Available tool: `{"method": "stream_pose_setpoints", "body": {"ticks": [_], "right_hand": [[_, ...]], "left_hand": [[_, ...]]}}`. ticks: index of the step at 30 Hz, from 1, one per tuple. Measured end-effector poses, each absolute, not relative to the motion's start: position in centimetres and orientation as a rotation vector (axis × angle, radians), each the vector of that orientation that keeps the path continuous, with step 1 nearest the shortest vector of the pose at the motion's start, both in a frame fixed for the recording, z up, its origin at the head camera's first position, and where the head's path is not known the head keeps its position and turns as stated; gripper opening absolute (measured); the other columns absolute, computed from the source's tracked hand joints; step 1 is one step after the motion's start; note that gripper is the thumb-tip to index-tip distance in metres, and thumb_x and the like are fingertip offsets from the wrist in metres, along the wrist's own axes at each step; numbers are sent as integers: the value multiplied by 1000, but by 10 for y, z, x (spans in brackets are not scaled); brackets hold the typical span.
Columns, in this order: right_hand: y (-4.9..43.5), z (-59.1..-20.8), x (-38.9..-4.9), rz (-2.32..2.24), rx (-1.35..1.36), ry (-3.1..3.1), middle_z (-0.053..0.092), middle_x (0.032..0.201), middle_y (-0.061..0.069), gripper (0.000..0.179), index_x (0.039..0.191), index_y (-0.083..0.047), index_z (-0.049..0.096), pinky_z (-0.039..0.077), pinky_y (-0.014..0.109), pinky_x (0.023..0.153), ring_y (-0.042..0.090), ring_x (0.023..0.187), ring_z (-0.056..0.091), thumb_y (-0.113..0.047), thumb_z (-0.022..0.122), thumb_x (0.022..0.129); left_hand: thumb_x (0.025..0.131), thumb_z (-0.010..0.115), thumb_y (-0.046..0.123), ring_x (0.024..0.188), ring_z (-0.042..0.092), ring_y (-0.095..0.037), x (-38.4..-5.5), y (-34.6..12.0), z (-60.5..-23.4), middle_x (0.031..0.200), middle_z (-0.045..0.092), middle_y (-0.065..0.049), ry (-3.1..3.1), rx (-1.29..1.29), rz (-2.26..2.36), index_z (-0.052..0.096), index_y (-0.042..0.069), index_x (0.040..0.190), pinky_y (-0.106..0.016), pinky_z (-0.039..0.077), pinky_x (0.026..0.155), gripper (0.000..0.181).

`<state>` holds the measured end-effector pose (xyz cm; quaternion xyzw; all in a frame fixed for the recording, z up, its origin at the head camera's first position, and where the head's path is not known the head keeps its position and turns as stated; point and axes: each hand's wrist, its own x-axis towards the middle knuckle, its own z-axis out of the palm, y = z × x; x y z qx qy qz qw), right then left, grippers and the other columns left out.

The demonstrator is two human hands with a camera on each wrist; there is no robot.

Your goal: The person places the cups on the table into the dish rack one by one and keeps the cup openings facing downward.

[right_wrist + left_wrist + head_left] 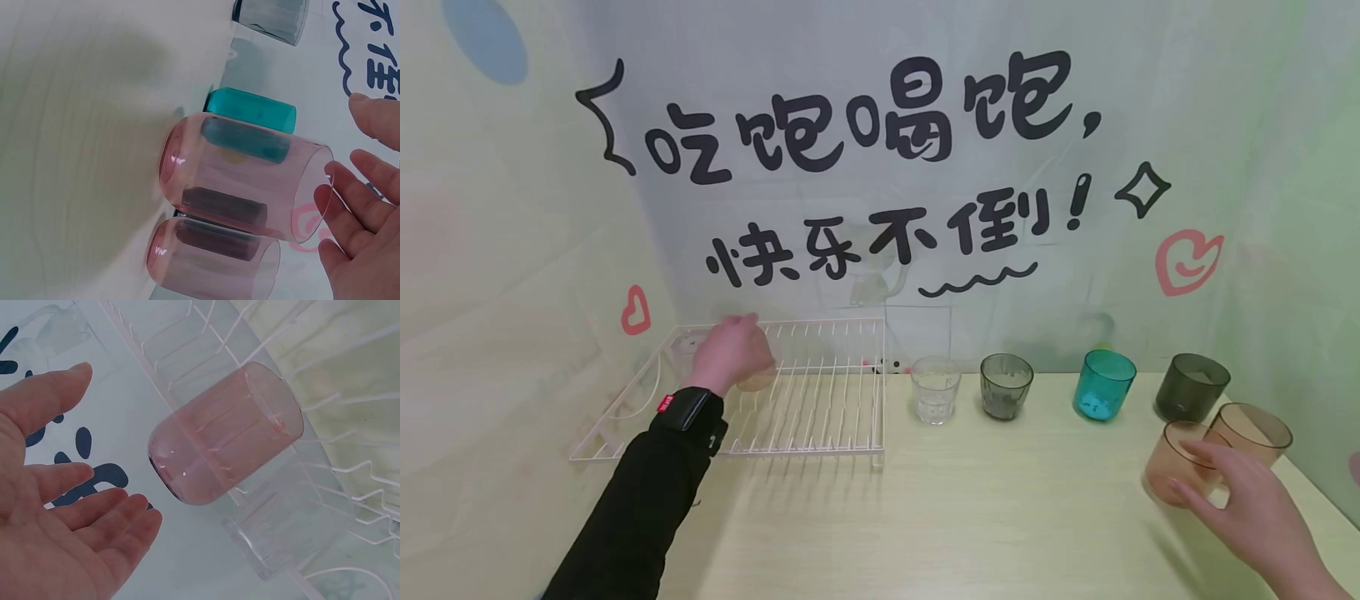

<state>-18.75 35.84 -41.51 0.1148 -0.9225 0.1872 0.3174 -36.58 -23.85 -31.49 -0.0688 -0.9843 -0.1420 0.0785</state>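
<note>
My left hand (730,354) is over the left part of the white wire rack (831,454), fingers spread and apart from the pink glass (225,434). That glass stands mouth-down on the wires, beside a clear glass (294,519), also mouth-down. At the right, my right hand (1262,508) is at the rim of an upright pink glass (1176,467). The right wrist view has the fingers (347,212) loosely bent by that rim, with the thumb standing off it. A second pink glass (1255,429) is right behind this one.
Along the back of the table (970,517) stand a clear glass (935,392), a grey glass (1006,386), a teal glass (1105,385) and a dark glass (1192,387). Behind them hangs a backdrop (820,50) with black lettering.
</note>
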Motion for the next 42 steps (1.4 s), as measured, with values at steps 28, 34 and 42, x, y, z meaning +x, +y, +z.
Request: {"method": "stream_pose_setpoints", "body": {"ticks": [28,34,42], "right_hand": [[364,-427,-198,266,313,-2558,59,101,14,56,115,-6,53,39,49,73,34,91,49,-25,74,67],[363,-428,-200,200,294,-2576,61,93,9,54,112,-4,53,40,47,72,31,87,50,-24,73,66],[363,-432,-201,191,295,-2512,62,84,3,48,108,-4,54,35,45,86,30,85,52,-18,72,65]], "left_hand": [[72,70,35,121,34,-40,-350,-221,-310,133,37,-25,-2885,-334,-313,28,-1,136,-50,29,99,84],[73,70,34,122,33,-40,-345,-217,-308,134,36,-24,-2887,-377,-330,28,0,137,-50,29,98,83],[72,71,34,121,35,-39,-337,-209,-306,134,38,-22,-2874,-430,-319,30,2,137,-49,30,98,83]]}}
